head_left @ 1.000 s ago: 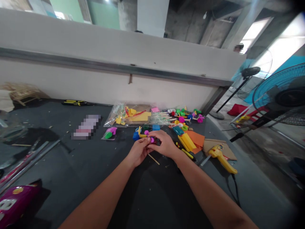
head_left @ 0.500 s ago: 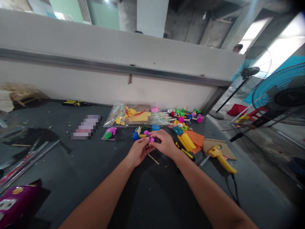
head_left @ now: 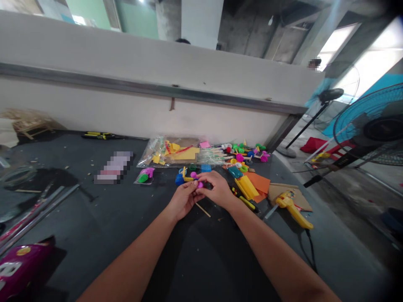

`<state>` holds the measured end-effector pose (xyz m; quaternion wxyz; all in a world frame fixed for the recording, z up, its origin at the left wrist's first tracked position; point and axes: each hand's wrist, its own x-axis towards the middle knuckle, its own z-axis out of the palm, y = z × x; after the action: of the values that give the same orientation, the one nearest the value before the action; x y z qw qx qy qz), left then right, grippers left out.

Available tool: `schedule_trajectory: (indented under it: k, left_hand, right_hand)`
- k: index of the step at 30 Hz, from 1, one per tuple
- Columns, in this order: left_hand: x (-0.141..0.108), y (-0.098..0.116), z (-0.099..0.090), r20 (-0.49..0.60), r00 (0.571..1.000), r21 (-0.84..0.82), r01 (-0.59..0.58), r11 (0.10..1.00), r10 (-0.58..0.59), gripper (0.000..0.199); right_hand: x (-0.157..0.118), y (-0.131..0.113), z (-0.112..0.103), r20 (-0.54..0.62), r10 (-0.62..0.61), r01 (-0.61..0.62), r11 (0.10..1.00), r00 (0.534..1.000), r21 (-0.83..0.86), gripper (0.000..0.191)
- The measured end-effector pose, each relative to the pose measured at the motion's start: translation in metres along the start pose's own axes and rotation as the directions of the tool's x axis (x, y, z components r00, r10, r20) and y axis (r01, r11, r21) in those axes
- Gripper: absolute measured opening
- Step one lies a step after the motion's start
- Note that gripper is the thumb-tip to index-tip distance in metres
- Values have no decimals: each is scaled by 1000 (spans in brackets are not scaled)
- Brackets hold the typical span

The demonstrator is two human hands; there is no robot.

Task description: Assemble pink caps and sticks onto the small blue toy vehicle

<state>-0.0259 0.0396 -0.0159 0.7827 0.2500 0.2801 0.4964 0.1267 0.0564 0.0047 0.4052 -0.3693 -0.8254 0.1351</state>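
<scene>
My left hand [head_left: 184,198] and my right hand [head_left: 218,189] meet over the middle of the dark table, fingers closed together on a small purple clay-like piece [head_left: 200,184]. Fingertips cover much of it. A purple ball [head_left: 193,174] and a bent yellow piece [head_left: 188,179] show just beyond the left fingers; whether they join the held piece, I cannot tell. Behind them is a blue lump [head_left: 179,180]. A thin wooden stick [head_left: 203,210] slants out below the hands; its upper end is hidden.
A clear bag with yellow pieces [head_left: 184,153] lies at the back, near colourful figures on sticks [head_left: 248,153]. Rightward are yellow blocks [head_left: 246,187], orange sheets [head_left: 260,184] and a corded yellow glue gun [head_left: 294,209]. A bagged purple-green piece [head_left: 145,175] lies left.
Both hands keep nearly the same place and grip on the purple piece. A dark rounded shape shows slightly more above the partition.
</scene>
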Motion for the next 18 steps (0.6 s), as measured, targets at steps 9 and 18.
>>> schedule_trajectory:
  k: [9,18]
  left_hand:
    - [0,0,1,-17,1000,6,-1,1000,2,15]
    - [1,-1,0,-34,999,6,-12,1000,12,10]
  right_hand:
    - [-1,-1,-1,22,-2,2,1000,1000,3,18]
    - [0,-2,-2,34,-22,21,1000,999,12,26]
